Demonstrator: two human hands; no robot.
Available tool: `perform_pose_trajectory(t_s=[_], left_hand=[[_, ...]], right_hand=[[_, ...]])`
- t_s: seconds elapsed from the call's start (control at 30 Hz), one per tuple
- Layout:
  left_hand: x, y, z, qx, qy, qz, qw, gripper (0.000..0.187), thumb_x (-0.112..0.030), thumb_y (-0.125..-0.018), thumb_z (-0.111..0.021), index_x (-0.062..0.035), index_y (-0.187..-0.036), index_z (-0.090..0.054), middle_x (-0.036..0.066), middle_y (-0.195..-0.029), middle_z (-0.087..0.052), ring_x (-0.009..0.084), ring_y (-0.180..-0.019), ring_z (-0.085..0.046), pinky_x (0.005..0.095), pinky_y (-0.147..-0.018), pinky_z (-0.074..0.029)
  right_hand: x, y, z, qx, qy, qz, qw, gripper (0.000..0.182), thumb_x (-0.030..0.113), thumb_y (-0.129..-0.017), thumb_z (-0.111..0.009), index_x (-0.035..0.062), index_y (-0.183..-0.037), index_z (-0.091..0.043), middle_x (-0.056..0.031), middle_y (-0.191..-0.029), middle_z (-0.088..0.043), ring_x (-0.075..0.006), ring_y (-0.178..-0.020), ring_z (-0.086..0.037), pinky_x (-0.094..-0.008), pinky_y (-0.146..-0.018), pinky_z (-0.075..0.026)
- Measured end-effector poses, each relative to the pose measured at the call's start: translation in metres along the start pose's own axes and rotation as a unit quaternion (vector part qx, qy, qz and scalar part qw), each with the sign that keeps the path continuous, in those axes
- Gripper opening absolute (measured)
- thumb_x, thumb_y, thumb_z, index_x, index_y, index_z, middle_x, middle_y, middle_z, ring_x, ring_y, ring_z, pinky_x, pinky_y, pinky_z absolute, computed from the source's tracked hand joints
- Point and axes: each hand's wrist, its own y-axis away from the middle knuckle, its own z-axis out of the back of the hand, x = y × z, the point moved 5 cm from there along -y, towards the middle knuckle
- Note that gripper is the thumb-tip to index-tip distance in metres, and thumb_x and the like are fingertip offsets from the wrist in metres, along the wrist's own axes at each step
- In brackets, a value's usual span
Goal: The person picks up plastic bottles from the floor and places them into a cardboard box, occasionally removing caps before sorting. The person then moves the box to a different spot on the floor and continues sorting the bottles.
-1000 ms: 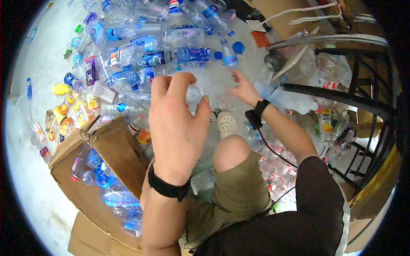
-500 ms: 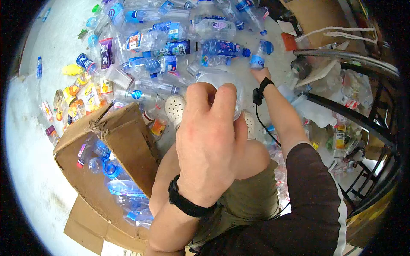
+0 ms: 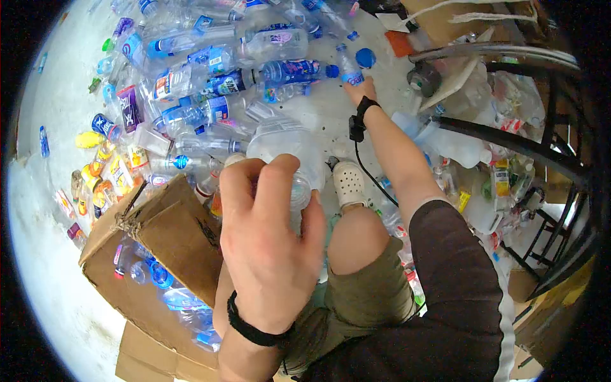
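My left hand (image 3: 270, 232) is in the near middle, its fingers curled round the end of a large clear plastic bottle (image 3: 286, 141). Part of that bottle is hidden behind my knuckles. Farther off to the right, my right hand (image 3: 361, 92) is closed on a small clear water bottle (image 3: 351, 75) with a blue label. A round blue object (image 3: 365, 58) sits just beside that bottle. Past both hands, several empty bottles lie heaped on the floor, among them a blue-labelled bottle (image 3: 296, 72) with a blue cap.
An open cardboard box (image 3: 168, 254) with bottles inside stands at my left. Colourful bottles (image 3: 105, 169) lie beyond it. On the right are a black metal frame (image 3: 509, 143) and more plastic waste. My shoe (image 3: 350, 183) is between my hands.
The view has shifted, so the heap and box sit farther left. My left hand appears lower and more to the left, showing more of the large bottle. Both hands keep their bottles.
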Motion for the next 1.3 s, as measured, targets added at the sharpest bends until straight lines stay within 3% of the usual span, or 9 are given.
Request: perform_pose_trajectory(t_s=[0.2,0.3,0.47,0.67,0.73,0.87,0.97,1.13,1.3], left_hand=[[0.001,-0.006,-0.003,-0.008,-0.019,-0.035,0.999,0.030,-0.001,-0.067,-0.065,-0.0036,-0.096,-0.059,0.014,-0.092,-0.052,0.0291,-0.080,-0.054,0.0355,-0.067,-0.045],[-0.002,-0.007,-0.002,-0.012,-0.021,-0.026,0.999,0.031,-0.002,-0.069,-0.065,-0.0036,-0.098,-0.057,0.016,-0.095,-0.051,0.0322,-0.081,-0.054,0.0384,-0.068,-0.046],[0.002,-0.005,0.006,-0.045,-0.004,-0.047,0.998,0.029,-0.005,-0.070,-0.065,-0.0034,-0.098,-0.057,0.017,-0.093,-0.052,0.0345,-0.082,-0.055,0.0413,-0.069,-0.046],[0.016,0.021,0.015,-0.135,0.041,-0.060,0.988,0.027,-0.007,-0.068,-0.067,-0.0041,-0.094,-0.061,0.014,-0.084,-0.054,0.0288,-0.073,-0.055,0.0362,-0.067,-0.045],[0.022,0.037,0.026,-0.157,0.089,-0.077,0.981,0.029,-0.009,-0.073,-0.067,-0.0009,-0.100,-0.061,0.009,-0.086,-0.060,0.0150,-0.066,-0.054,0.0285,-0.061,-0.045],[0.019,0.098,0.093,-0.143,0.292,0.006,0.946,0.028,-0.009,-0.078,-0.066,0.0016,-0.103,-0.060,0.004,-0.084,-0.056,0.0100,-0.066,-0.054,0.0233,-0.057,-0.043],[0.064,0.167,0.148,-0.181,0.474,-0.001,0.862,0.025,-0.004,-0.080,-0.064,-0.0024,-0.104,-0.058,0.004,-0.086,-0.057,0.0100,-0.064,-0.054,0.0224,-0.057,-0.045],[0.172,0.333,0.216,-0.286,0.538,0.044,0.792,0.024,-0.004,-0.085,-0.060,-0.0053,-0.109,-0.052,0.006,-0.088,-0.058,0.0156,-0.075,-0.058,0.0295,-0.068,-0.051],[0.235,0.479,0.207,-0.445,0.550,0.100,0.699,0.025,-0.001,-0.084,-0.060,-0.0083,-0.105,-0.049,0.006,-0.094,-0.056,0.0208,-0.081,-0.059,0.0363,-0.073,-0.052]], right_hand=[[-0.025,0.022,0.001,0.009,-0.020,0.017,1.000,0.068,0.045,-0.063,-0.072,-0.0039,-0.108,-0.056,-0.0254,-0.106,-0.061,-0.0368,-0.100,-0.059,-0.0422,-0.086,-0.047],[-0.053,0.057,0.013,0.037,-0.084,0.034,0.995,0.069,0.045,-0.064,-0.073,-0.0025,-0.110,-0.055,-0.0242,-0.108,-0.061,-0.0359,-0.100,-0.060,-0.0412,-0.085,-0.047],[-0.099,0.151,0.069,0.148,-0.358,0.001,0.922,0.050,0.028,-0.078,-0.071,0.0018,-0.117,-0.051,-0.0083,-0.104,-0.061,-0.0202,-0.091,-0.059,-0.0351,-0.080,-0.049],[-0.109,0.282,0.208,0.198,-0.556,0.043,0.806,0.048,0.022,-0.086,-0.064,0.0069,-0.126,-0.043,-0.0042,-0.116,-0.053,-0.0167,-0.104,-0.052,-0.0358,-0.087,-0.047],[-0.118,0.321,0.244,0.212,-0.577,0.082,0.785,0.047,0.019,-0.089,-0.060,0.0079,-0.130,-0.039,-0.0042,-0.118,-0.052,-0.0182,-0.108,-0.051,-0.0372,-0.088,-0.047],[-0.125,0.400,0.285,0.255,-0.607,0.133,0.741,0.046,0.026,-0.090,-0.058,0.0081,-0.129,-0.042,-0.0054,-0.125,-0.052,-0.0216,-0.113,-0.052,-0.0421,-0.094,-0.043],[-0.127,0.451,0.296,0.299,-0.597,0.163,0.726,0.049,0.029,-0.089,-0.060,0.0081,-0.129,-0.042,-0.0058,-0.123,-0.053,-0.0223,-0.111,-0.053,-0.0431,-0.093,-0.044],[-0.120,0.489,0.284,0.359,-0.583,0.186,0.705,0.052,0.031,-0.088,-0.061,0.0066,-0.129,-0.041,-0.0075,-0.123,-0.053,-0.0232,-0.112,-0.053,-0.0417,-0.092,-0.045],[-0.100,0.510,0.289,0.408,-0.563,0.230,0.680,0.048,0.027,-0.091,-0.057,0.0052,-0.130,-0.039,-0.0073,-0.125,-0.051,-0.0235,-0.113,-0.051,-0.0391,-0.092,-0.046]])
